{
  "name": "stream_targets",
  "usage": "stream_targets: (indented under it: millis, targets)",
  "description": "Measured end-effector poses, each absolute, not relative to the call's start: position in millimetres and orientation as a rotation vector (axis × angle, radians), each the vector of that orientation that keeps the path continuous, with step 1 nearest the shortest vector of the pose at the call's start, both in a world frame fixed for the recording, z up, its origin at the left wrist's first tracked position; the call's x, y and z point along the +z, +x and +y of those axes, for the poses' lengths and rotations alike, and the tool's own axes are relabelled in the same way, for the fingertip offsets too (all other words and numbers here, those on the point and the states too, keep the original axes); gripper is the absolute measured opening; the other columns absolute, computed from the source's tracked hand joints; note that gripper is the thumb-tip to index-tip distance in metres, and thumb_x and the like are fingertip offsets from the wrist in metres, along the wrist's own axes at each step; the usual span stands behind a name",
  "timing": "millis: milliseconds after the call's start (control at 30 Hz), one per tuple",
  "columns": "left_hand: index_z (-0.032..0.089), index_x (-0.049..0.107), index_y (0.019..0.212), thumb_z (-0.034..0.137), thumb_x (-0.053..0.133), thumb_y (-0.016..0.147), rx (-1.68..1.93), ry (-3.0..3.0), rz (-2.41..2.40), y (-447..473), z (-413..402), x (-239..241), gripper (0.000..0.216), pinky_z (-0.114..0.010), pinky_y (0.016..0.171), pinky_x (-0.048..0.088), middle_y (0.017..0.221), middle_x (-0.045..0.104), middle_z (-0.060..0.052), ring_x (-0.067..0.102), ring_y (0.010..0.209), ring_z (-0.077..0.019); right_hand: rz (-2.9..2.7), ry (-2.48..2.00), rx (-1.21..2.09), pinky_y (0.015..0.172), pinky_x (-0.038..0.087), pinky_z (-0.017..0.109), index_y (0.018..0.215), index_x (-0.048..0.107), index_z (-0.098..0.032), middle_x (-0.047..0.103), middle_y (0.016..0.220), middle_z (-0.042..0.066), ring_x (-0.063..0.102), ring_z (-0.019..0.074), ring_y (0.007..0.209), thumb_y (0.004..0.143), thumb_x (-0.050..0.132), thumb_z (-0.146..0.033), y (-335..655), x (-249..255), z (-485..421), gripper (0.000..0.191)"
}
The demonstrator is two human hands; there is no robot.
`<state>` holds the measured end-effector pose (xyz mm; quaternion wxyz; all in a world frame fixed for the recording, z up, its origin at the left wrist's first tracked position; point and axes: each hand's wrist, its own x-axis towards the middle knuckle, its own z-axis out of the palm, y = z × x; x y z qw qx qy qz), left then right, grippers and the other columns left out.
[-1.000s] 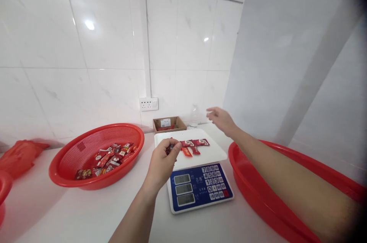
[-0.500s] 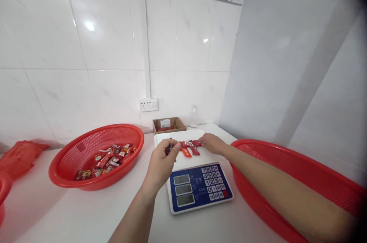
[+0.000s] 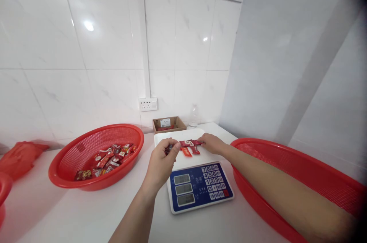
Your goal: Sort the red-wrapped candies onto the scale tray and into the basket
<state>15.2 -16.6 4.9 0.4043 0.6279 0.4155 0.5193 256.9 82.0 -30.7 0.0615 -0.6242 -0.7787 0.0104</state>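
White marbled tiles (image 3: 111, 40) with a wall socket (image 3: 148, 104) back a pale tabletop (image 3: 94, 212), on which a weighing scale (image 3: 200, 187) sits between two red baskets, the left basket (image 3: 83, 155) with assorted wrapped packets (image 3: 106, 159) heaped in it and the right basket (image 3: 289, 159) partly behind the forearm. Over the scale's white pan (image 3: 208, 156), the left hand (image 3: 161, 163) has its grip drawn together, thumb and curled fingers pinching a dark packet (image 3: 169, 149) that is mostly covered. The right hand (image 3: 213, 144) reaches in from the other side, fingertips at the end of a red packet (image 3: 198, 142) on the pan; whether that grip is closed around it or merely touching, I cannot tell. Between the hands, a printed packet (image 3: 187, 143) lies just above an orange-red packet (image 3: 186, 152). Behind the pan stand a cardboard box (image 3: 181, 123) and a clear bottle (image 3: 194, 115).
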Motion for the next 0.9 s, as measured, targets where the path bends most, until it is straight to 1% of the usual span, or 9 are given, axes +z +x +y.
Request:
stream_targets:
  millis: [133, 333, 500, 667, 800, 900]
  targets:
    - [0.017, 0.061, 0.082, 0.046, 0.055, 0.076, 1.305, 1.59, 1.046, 14.7, -18.3, 8.3, 0.03, -0.02, 0.048, 0.038, 0.065, 0.051, 0.001, 0.046, 0.055, -0.0101, -2.357, -1.873, 0.038, 0.083, 0.038, 0.029, 0.105, 0.067, -0.021, 0.061, 0.108, 0.01, 0.055, 0.0226, 0.1, 0.081, 0.047, -0.015, 258.5, -31.9, 82.6, 0.031]
    - [0.018, 0.06, 0.082, 0.047, 0.055, 0.075, 1.265, 1.568, 1.045, 14.5, -21.0, 12.1, 0.03, -0.019, 0.045, 0.034, 0.065, 0.05, 0.002, 0.044, 0.053, -0.0092, -2.364, -1.878, 0.047, 0.084, 0.038, 0.03, 0.105, 0.066, -0.02, 0.061, 0.108, 0.011, 0.055, 0.0233, 0.102, 0.081, 0.046, -0.016, 258.7, -31.1, 82.6, 0.032]
    - [0.018, 0.06, 0.083, 0.045, 0.055, 0.076, 1.271, 1.576, 1.043, 15.1, -20.3, 10.4, 0.029, -0.019, 0.048, 0.036, 0.066, 0.05, 0.002, 0.045, 0.055, -0.0098, -2.363, -1.882, 0.053, 0.084, 0.038, 0.03, 0.106, 0.066, -0.019, 0.06, 0.108, 0.012, 0.055, 0.0239, 0.102, 0.081, 0.046, -0.016, 258.8, -30.1, 81.9, 0.032]
    - [0.018, 0.06, 0.084, 0.044, 0.054, 0.077, 1.263, 1.587, 1.05, 15.1, -20.3, 10.4, 0.028, -0.019, 0.048, 0.037, 0.065, 0.05, 0.002, 0.046, 0.055, -0.0097, -2.371, -1.875, 0.059, 0.082, 0.038, 0.03, 0.101, 0.067, -0.02, 0.061, 0.106, 0.01, 0.056, 0.0233, 0.098, 0.081, 0.045, -0.016, 258.1, -27.9, 80.1, 0.03]
    - [0.018, 0.06, 0.083, 0.043, 0.054, 0.077, 1.265, 1.585, 1.035, 15.3, -20.2, 10.8, 0.027, -0.019, 0.048, 0.037, 0.064, 0.05, 0.002, 0.045, 0.055, -0.009, -2.379, -1.874, 0.069, 0.081, 0.038, 0.029, 0.102, 0.067, -0.02, 0.061, 0.106, 0.011, 0.057, 0.0222, 0.097, 0.081, 0.045, -0.015, 256.3, -24.8, 78.1, 0.031]
    - [0.017, 0.06, 0.083, 0.042, 0.054, 0.077, 1.265, 1.593, 1.037, 15.3, -20.2, 10.8, 0.026, -0.019, 0.049, 0.038, 0.066, 0.05, 0.002, 0.045, 0.056, -0.009, -2.383, -1.881, 0.074, 0.079, 0.039, 0.029, 0.1, 0.067, -0.019, 0.061, 0.104, 0.011, 0.057, 0.0223, 0.095, 0.081, 0.045, -0.014, 254.9, -23.2, 77.4, 0.029]
